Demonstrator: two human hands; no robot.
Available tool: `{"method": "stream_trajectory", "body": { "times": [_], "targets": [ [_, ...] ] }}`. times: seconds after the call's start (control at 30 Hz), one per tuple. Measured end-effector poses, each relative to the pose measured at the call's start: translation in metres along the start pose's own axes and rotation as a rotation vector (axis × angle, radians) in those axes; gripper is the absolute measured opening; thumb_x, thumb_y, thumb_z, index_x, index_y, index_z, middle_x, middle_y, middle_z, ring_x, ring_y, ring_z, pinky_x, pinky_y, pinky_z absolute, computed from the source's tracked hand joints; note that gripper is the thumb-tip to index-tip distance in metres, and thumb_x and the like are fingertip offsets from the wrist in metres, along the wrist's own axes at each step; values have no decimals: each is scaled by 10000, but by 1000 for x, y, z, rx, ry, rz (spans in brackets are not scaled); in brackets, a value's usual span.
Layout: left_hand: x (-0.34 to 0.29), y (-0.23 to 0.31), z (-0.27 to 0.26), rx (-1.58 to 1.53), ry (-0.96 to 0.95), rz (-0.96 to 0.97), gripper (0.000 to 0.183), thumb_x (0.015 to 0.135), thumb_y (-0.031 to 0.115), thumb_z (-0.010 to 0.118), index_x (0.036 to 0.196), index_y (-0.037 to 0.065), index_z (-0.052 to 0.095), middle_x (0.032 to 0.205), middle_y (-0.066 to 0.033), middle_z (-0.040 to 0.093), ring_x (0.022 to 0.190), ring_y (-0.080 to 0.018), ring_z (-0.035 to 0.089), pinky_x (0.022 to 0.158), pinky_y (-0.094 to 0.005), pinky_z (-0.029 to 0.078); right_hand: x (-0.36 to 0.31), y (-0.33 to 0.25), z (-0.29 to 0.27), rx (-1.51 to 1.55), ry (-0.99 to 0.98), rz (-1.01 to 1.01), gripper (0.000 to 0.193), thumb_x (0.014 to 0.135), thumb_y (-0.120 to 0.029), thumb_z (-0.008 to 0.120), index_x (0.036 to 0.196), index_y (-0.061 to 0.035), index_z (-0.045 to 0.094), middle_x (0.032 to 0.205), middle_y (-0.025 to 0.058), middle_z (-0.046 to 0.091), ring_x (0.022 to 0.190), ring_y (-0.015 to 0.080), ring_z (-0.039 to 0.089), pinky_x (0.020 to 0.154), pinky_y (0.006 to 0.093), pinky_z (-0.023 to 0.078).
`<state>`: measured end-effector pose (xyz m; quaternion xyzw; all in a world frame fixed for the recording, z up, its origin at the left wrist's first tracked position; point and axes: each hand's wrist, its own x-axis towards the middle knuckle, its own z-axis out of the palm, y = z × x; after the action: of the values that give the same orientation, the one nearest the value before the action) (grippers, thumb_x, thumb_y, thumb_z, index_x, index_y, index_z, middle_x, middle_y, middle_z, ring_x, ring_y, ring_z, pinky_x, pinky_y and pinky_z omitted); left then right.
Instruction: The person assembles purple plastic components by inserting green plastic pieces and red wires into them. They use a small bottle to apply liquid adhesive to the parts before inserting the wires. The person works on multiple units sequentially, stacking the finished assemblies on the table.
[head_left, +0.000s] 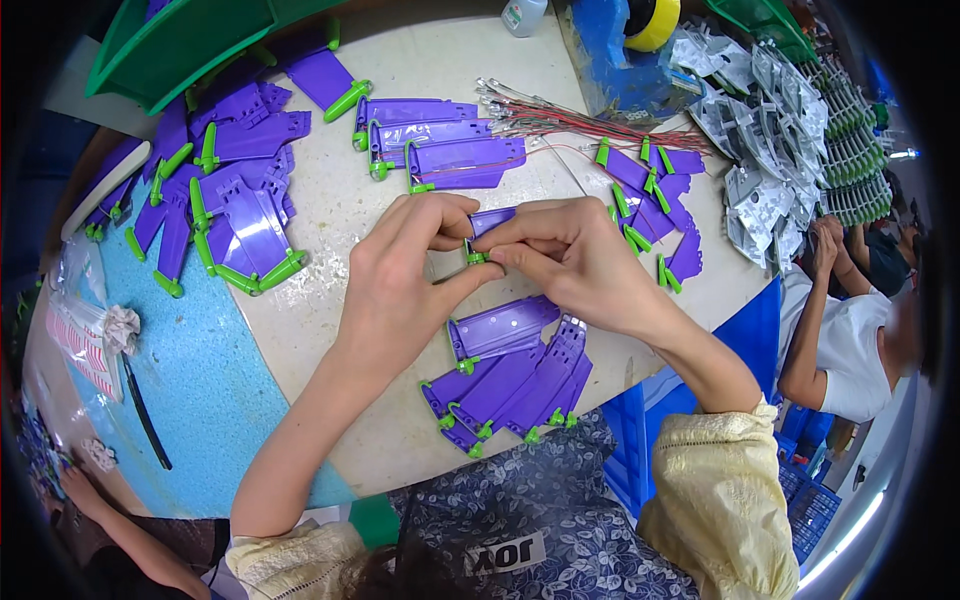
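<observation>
Over the middle of the table, my left hand [395,262] and my right hand [560,250] meet at a small purple plastic part [492,220] with a green end. Fingers of both hands are closed on it, and the thumbs pinch around the green end. Much of the part is hidden behind the fingers. Just below my hands lies a fanned pile of purple panels [500,385] with green ends. Beyond them is a row of purple panels [455,160] with green ends and thin wires.
Purple panels [245,225] crowd the left beside a blue mat [205,390]. Red wires [570,120] lie near a tape dispenser [625,75]. More purple pieces [650,195] and stacked grey parts [755,150] are at right. A green bin [180,45] stands far left. Other people sit nearby.
</observation>
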<state>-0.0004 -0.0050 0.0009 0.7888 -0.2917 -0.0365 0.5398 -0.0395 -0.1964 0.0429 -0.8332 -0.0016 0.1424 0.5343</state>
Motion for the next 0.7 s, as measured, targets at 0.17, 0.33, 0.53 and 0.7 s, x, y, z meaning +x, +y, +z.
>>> {"method": "stream_trajectory", "body": {
  "times": [0.17, 0.33, 0.53, 0.7],
  "targets": [
    [-1, 0, 1, 4, -16, -1, 388, 678, 11, 886, 975, -7, 637, 1081, -113, 709, 908, -181, 707, 796, -311, 619, 12, -9, -10, -358, -86, -314, 148, 837, -27, 679, 950, 34, 753, 772, 181, 685, 657, 267, 645, 632, 390, 499],
    [0, 0, 2, 60, -5, 56, 392, 672, 27, 890, 971, -5, 640, 999, -99, 686, 862, -198, 667, 738, -316, 596, 10, -8, -16, -135, -73, -128, 105, 823, -58, 723, 848, 42, 741, 697, 180, 634, 645, 251, 642, 595, 394, 472],
    [0, 6, 1, 268, 26, 194, 353, 649, 125, 905, 875, 12, 659, 887, -86, 625, 793, -237, 598, 656, -350, 521, 6, 4, -6, -359, 353, -86, 136, 797, -80, 779, 783, 43, 724, 663, 167, 656, 576, 273, 632, 582, 390, 488],
    [2, -2, -4, 363, -45, 348, 329, 644, 199, 896, 817, 21, 682, 897, -74, 642, 838, -246, 596, 675, -357, 518, 10, 6, -9, -390, 391, -63, 172, 787, -106, 796, 762, 37, 704, 706, 173, 674, 628, 304, 658, 604, 406, 500]
  ]
}}
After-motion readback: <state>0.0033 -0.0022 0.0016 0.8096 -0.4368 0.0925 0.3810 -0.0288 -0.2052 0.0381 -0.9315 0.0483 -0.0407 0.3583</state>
